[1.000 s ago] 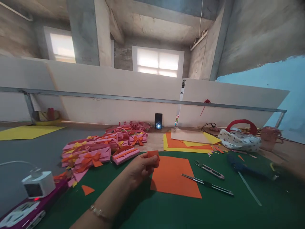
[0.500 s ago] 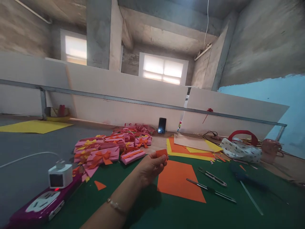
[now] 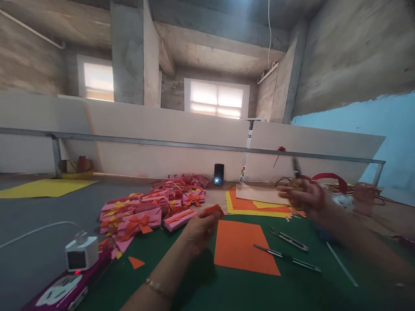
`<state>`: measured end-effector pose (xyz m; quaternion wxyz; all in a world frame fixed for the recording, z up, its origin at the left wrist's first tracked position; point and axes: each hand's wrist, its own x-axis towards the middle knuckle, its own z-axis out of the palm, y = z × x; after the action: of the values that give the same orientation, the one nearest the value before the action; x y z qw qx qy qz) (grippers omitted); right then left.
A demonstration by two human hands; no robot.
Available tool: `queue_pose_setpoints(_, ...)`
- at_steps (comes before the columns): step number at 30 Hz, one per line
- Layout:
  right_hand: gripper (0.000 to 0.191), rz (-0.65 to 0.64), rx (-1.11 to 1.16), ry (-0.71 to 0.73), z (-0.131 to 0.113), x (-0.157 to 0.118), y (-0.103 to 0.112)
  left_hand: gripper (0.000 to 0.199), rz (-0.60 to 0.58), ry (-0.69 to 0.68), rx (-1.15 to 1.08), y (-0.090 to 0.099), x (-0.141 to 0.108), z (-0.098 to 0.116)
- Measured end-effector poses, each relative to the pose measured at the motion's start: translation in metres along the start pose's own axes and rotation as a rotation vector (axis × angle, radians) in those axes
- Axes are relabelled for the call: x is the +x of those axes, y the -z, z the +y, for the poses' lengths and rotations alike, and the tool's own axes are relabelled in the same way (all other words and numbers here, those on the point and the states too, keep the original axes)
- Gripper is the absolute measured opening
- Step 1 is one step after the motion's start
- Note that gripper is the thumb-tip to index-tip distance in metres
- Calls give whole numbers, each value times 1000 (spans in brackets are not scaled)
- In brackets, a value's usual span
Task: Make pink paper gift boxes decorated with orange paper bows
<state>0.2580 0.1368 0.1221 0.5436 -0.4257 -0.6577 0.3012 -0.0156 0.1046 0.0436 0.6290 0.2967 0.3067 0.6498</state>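
My left hand [image 3: 201,231] pinches a small folded piece of orange paper [image 3: 214,211] above the green mat [image 3: 240,289]. Raised at the right, my right hand [image 3: 304,196] is blurred by motion and closed around scissors [image 3: 296,167], whose dark blades point up. A square orange sheet [image 3: 243,246] lies flat on the mat beside my left hand. Across its right edge rests a thin craft knife [image 3: 287,258], with a second cutter [image 3: 288,239] behind it. Pink paper pieces with orange and yellow bows [image 3: 139,220] are heaped left of my left hand.
A purple power strip [image 3: 61,289] with a white charger [image 3: 81,252] stands at the left front. Orange and yellow sheets [image 3: 231,207] lie at the back under a pale board [image 3: 259,194]. A phone [image 3: 218,174] leans upright near the partition. A clear stick [image 3: 342,264] lies right.
My right hand has come into view at the right with the scissors, raised above the table. My left hand has shifted slightly left and the orange piece is tilted differently. The camera view has shifted.
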Motion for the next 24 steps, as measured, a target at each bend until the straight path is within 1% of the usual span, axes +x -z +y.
queue_pose_setpoints(1,26,-133,115,-78,0,0,-21,12,-4,-14,2,1,1,-1)
queue_pose_setpoints(2,33,-253,179,-148,0,-1,-42,13,-6,-27,5,2,3,-1)
queue_pose_setpoints(3,37,-344,212,-201,0,-4,-63,15,-6,-37,8,3,3,-2)
queue_pose_setpoints(5,38,-393,220,-246,1,-11,-97,19,-13,-46,16,4,5,-3)
queue_pose_setpoints(7,35,-391,223,-243,5,-16,-116,22,-25,-42,30,4,5,-3)
queue_pose_setpoints(9,33,-401,239,-244,11,-18,-123,24,-38,-29,63,3,5,-4)
queue_pose_setpoints(12,35,-442,273,-280,23,-18,-120,22,-44,-19,136,1,4,-7)
queue_pose_setpoints(15,36,-466,326,-304,33,-21,-119,20,-19,20,210,2,4,-12)
queue_pose_setpoints(18,31,-439,338,-303,37,-27,-123,23,-15,45,262,6,5,-18)
queue_pose_setpoints(22,26,-405,344,-295,38,-33,-128,25,-54,24,302,8,6,-21)
queue_pose_setpoints(24,25,-394,353,-285,40,-34,-130,28,-43,4,330,6,5,-21)
